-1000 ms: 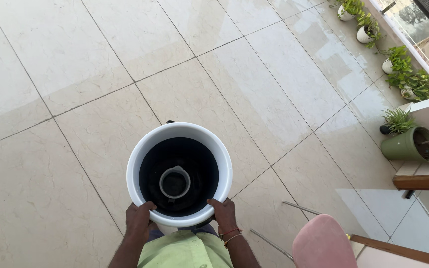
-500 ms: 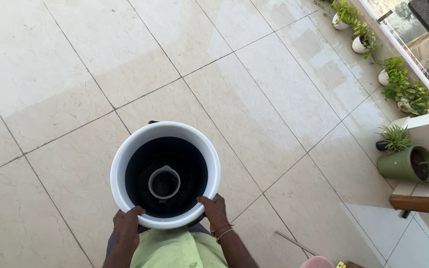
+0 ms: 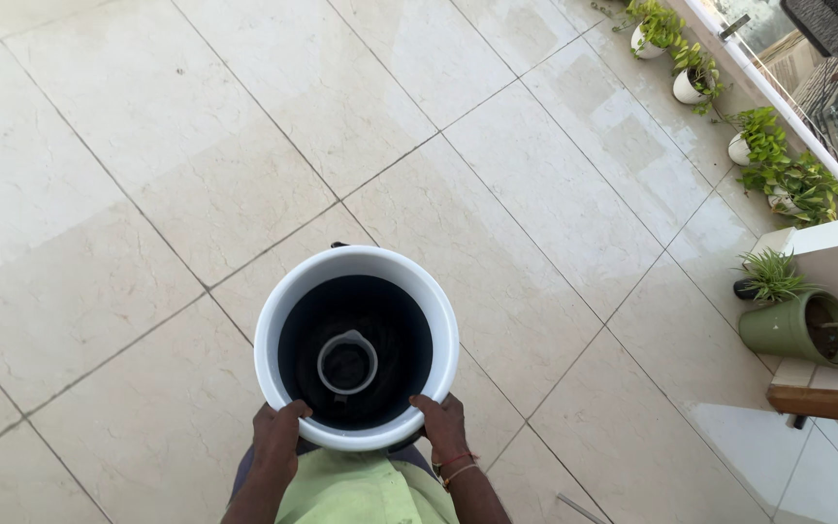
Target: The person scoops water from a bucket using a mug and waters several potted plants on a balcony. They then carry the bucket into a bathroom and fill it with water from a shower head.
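I carry a round bucket [image 3: 278, 311] in front of me, white on the rim and black inside. A small grey jug [image 3: 346, 364] lies at its bottom. My left hand [image 3: 279, 437] grips the near rim on the left side, thumb hooked over the edge. My right hand [image 3: 442, 423] grips the near rim on the right, with red and gold bangles on the wrist. My green shirt shows just below the bucket.
Large glossy beige tiles [image 3: 147, 175] cover the floor. Along the right edge stand several small white pots with green plants [image 3: 758, 146], a spiky plant [image 3: 770, 275] and a big green pot [image 3: 797, 328] beside a wooden ledge [image 3: 826, 403]. A railing runs at the top right.
The view has shifted forward and turned; the pink chair seen a second ago has left the frame. The bucket stays held in both hands in the same grip.
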